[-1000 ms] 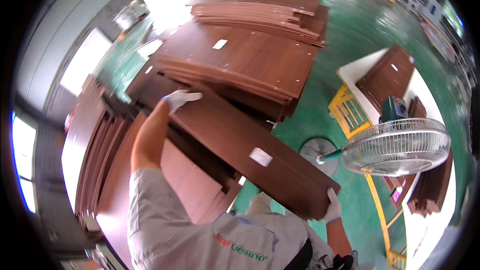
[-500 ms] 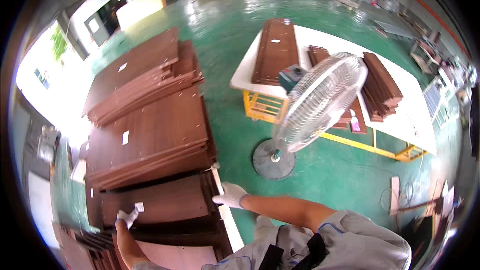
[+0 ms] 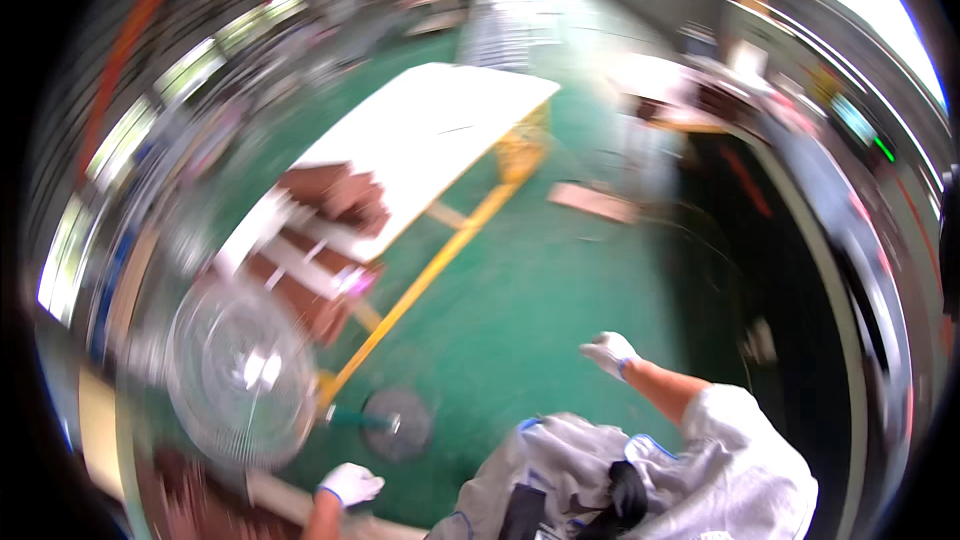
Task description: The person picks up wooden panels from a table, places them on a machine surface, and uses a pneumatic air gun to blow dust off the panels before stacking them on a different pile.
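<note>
My left hand (image 3: pixel 352 483), in a white glove, hangs at the lower left beside the pale edge strip (image 3: pixel 275 495) of the brown panel stack (image 3: pixel 180 500). It appears empty, its fingers loosely bent. My right hand (image 3: pixel 608 352), also gloved, is held out over the green floor with loosely curled fingers and nothing visible in it. Close to my left hand stands a pedestal fan (image 3: pixel 240 370) with a round grey base (image 3: pixel 397 424). Motion blur softens much of the scene.
A white-topped table (image 3: pixel 430 130) on a yellow frame (image 3: pixel 420 285) carries brown boards (image 3: pixel 335 198). A pinkish board (image 3: pixel 592 202) lies on the floor beyond my right hand. Along the right runs a long black surface (image 3: pixel 740 280) with a pale rim.
My view has swung right, so the table and fan now appear farther left. My left hand has come off the brown panel, and my right hand has left the stack's edge.
</note>
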Demonstrator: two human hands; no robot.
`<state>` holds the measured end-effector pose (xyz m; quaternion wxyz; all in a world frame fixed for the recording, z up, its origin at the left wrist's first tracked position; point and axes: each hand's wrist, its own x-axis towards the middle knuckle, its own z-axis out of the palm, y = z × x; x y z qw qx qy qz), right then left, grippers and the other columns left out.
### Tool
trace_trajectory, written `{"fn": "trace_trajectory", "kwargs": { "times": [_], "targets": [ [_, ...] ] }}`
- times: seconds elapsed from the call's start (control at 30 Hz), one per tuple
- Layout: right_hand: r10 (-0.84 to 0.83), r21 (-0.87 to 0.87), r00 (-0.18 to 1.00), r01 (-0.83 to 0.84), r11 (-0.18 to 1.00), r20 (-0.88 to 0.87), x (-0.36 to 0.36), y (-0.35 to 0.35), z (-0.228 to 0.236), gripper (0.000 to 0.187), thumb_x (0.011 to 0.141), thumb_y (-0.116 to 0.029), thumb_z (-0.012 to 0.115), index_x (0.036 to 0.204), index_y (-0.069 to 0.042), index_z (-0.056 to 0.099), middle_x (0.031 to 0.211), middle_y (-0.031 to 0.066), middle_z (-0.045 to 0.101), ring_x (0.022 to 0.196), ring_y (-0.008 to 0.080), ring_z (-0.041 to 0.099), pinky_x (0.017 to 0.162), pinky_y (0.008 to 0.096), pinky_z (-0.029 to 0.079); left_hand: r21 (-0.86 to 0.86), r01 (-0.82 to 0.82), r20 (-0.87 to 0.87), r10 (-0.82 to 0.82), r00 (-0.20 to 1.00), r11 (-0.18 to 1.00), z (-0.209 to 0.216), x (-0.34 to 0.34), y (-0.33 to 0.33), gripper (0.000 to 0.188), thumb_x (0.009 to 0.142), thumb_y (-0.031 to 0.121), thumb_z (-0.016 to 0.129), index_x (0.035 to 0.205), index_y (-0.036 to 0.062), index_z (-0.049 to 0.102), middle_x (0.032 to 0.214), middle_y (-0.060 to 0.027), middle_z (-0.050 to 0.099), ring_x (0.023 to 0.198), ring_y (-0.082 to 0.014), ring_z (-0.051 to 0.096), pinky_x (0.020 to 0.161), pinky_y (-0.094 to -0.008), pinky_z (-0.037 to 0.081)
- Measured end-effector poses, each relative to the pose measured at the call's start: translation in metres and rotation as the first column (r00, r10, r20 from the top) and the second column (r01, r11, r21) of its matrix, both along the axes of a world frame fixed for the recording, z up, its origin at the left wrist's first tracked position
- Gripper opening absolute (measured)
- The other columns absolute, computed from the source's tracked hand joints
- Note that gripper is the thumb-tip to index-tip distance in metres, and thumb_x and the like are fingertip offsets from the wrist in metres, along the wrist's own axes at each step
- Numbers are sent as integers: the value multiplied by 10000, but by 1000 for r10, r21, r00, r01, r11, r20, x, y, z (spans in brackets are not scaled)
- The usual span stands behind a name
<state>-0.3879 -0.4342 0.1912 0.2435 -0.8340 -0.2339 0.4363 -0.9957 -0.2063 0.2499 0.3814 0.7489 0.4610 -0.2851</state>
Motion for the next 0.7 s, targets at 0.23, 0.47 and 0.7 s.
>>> {"fn": "trace_trajectory", "kwargs": {
  "times": [0.23,0.47,0.7],
  "targets": [
    [-690,250,716,691,678,-107,76,-239,-37,612,886,-420,748,1302,24,675,1126,144,741,996,230,709,877,353,563,14,790,327,-749,576,613,-243,358,49,295,965,292,573,942,57,750,923,-136,757,913,-267,728,760,-396,579],
    [-962,102,191,979,174,-193,109,-395,-69,605,885,-352,774,1336,33,656,1138,136,741,952,199,704,825,332,567,-70,942,-163,-935,314,329,-277,602,-26,305,946,294,550,1029,85,756,1080,-176,743,1079,-331,705,895,-428,559],
    [-990,165,-135,978,-127,41,170,-532,-74,535,891,-331,738,1287,25,686,1055,123,746,905,181,703,795,335,570,273,940,-252,-927,278,207,-296,973,-60,458,970,322,486,1070,-53,730,1121,-292,717,1085,-439,698,966,-490,535]
  ]
}}
